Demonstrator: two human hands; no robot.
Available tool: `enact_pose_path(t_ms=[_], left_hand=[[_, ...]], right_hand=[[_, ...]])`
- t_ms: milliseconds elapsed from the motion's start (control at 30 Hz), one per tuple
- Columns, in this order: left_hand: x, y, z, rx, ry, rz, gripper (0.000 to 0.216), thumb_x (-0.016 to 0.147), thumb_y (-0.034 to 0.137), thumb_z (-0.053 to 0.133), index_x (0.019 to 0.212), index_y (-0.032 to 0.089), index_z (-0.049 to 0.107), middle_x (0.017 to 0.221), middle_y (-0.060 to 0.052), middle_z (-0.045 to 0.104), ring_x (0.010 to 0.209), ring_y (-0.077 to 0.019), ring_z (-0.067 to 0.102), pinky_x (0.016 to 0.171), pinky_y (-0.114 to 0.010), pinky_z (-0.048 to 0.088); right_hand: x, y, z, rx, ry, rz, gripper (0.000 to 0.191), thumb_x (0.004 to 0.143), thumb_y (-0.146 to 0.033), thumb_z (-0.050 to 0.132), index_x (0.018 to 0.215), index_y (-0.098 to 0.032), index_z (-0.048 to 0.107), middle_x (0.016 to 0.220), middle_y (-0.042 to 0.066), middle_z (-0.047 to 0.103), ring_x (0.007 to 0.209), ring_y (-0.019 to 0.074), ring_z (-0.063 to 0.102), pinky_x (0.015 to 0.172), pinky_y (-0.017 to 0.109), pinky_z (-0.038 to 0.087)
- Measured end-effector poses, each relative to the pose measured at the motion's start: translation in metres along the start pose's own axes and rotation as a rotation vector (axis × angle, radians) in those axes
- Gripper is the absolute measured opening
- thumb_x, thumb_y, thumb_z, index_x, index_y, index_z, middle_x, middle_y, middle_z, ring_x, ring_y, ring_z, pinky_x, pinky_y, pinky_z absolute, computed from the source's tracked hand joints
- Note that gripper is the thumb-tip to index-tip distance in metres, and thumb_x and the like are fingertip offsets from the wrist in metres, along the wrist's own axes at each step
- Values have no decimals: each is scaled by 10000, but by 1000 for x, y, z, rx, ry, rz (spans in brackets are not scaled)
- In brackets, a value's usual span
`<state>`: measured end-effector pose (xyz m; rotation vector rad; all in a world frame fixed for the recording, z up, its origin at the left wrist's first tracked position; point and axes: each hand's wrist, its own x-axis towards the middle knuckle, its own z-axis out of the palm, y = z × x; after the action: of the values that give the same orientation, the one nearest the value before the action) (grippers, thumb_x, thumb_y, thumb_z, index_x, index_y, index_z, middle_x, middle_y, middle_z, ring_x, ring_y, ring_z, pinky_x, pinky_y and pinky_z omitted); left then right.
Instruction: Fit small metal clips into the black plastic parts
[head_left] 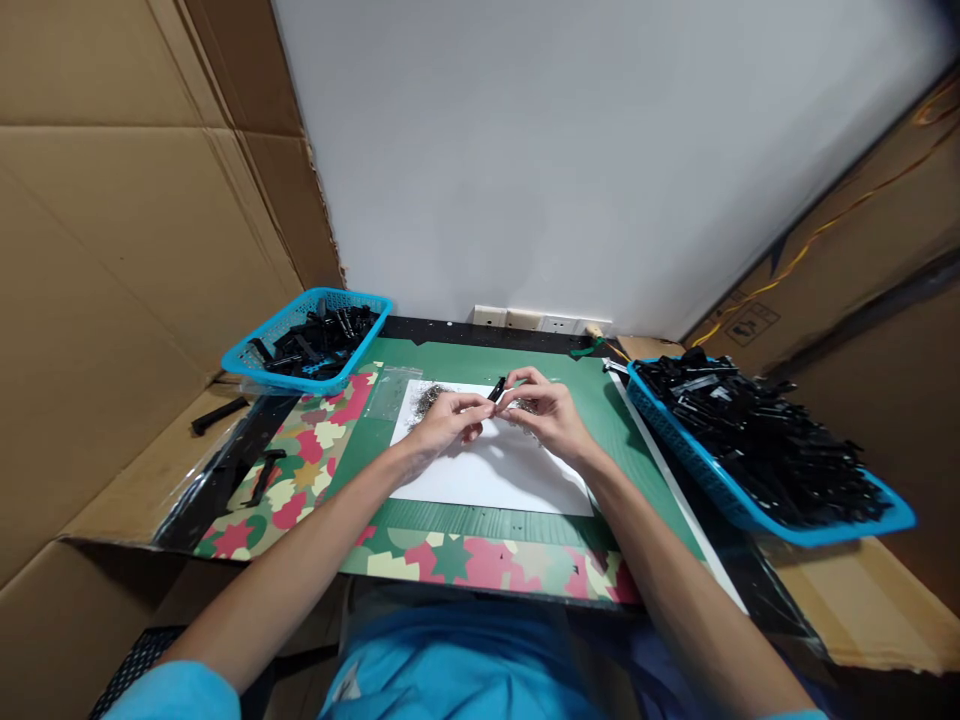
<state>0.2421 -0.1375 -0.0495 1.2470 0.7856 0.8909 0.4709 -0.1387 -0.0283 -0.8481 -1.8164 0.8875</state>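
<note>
Over a white sheet (487, 470), my left hand (448, 424) grips a small black plastic part (496, 388) between thumb and fingers. Close beside it, my right hand (551, 412) is closed in a pinch at the same part; whether it also holds something tiny is too small to tell. The part is tilted, its upper end showing between the two hands. On the sheet lies a pile of tiny metal-looking pieces (427, 398) by my left hand. More of these small pieces lie partly hidden behind my right hand.
A blue basket (238, 360) of black parts stands at the back left, and a fuller blue basket (720, 508) at the right. Loose black parts (264, 478) lie at the left. A clear plastic bag (387, 395) is near the sheet. Cardboard walls flank the green table mat (645, 450).
</note>
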Motion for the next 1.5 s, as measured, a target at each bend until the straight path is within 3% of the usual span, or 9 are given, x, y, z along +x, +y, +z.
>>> enact_pose_path(t_ms=[433, 700, 933, 1067, 1233, 1333, 1500], left_hand=[[-4, 6, 6, 70, 82, -13, 494, 769, 579, 898, 979, 147, 784, 624, 22, 521, 543, -89, 438, 497, -224, 276], [-1, 1, 1, 98, 102, 26, 490, 804, 607, 863, 985, 159, 784, 595, 39, 479, 490, -74, 368, 456, -223, 229], [-2, 5, 4, 201, 159, 91, 477, 828, 589, 841, 968, 135, 802, 688, -5, 606, 529, -75, 412, 475, -237, 256], [-1, 3, 2, 242, 127, 135, 470, 850, 587, 820, 942, 126, 799, 792, -42, 678, 583, -88, 489, 503, -234, 313], [-2, -2, -4, 237, -53, 64, 527, 987, 611, 648, 1261, 169, 733, 678, 13, 591, 502, -99, 486, 481, -228, 337], [-4, -1, -3, 264, -140, 65, 481, 1016, 567, 621, 1296, 184, 700, 753, -3, 612, 545, -101, 512, 514, -230, 378], [-11, 7, 0, 300, -241, 0, 413, 1001, 454, 678, 1337, 224, 608, 923, -43, 704, 614, -98, 508, 548, -221, 366]], right_hand=[[-1, -8, 0, -210, -11, -16, 149, 969, -389, 771, 971, -259, 845, 1143, 97, 693, 1086, 279, 667, 945, 405, 535], [-1, -5, 1, -222, -5, -11, 177, 970, -418, 766, 1024, -264, 833, 1073, 82, 751, 1008, 265, 688, 843, 367, 521], [-1, -4, 4, -245, -8, 43, 325, 988, -534, 727, 951, -228, 827, 965, 87, 773, 876, 240, 663, 750, 351, 492], [-1, -4, 7, -232, -1, 46, 315, 979, -518, 733, 920, -223, 824, 940, 81, 771, 852, 231, 666, 727, 340, 481], [1, 3, 1, -218, 81, 112, 282, 928, -458, 762, 882, -187, 824, 846, 76, 756, 705, 188, 585, 640, 321, 442], [2, 10, -10, -224, 147, 204, 291, 885, -443, 773, 878, -156, 823, 809, 85, 754, 684, 188, 588, 609, 308, 436], [0, 14, -27, -253, -98, 377, 297, 853, -418, 749, 825, -130, 819, 723, 71, 724, 619, 164, 567, 552, 272, 390]])
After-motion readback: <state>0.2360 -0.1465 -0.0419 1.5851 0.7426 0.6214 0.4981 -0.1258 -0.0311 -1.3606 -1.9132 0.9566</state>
